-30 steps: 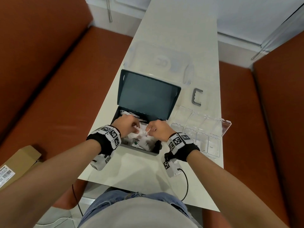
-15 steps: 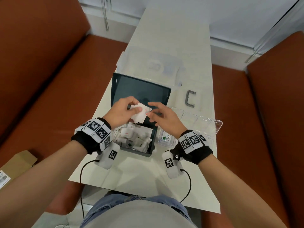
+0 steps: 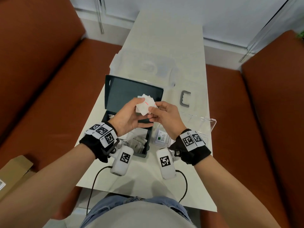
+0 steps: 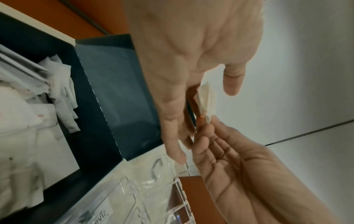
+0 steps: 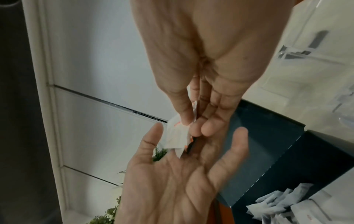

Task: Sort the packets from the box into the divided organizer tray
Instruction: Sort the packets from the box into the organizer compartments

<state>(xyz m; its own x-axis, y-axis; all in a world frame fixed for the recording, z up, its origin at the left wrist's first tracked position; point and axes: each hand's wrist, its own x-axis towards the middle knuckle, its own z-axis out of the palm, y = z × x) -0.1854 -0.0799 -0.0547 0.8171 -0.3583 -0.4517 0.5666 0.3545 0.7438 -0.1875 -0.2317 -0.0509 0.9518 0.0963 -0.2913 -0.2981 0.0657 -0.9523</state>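
Hands meeting above box [image 3: 131, 96]: left hand [image 3: 130, 117] and right hand [image 3: 164, 116] both pinching white packets [image 3: 145, 104], other fingers loosely spread.

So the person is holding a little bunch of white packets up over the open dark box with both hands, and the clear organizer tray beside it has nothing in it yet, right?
Not quite: the clear organizer tray already holds something. The head view shows a Stevia packet lying in a near compartment. The rest stands: both the left hand and right hand hold the white packets over the open dark box.

Paper packets [image 3: 145, 104]; matt dark box [image 3: 131, 94]; clear glossy plastic tray [image 3: 205, 124].
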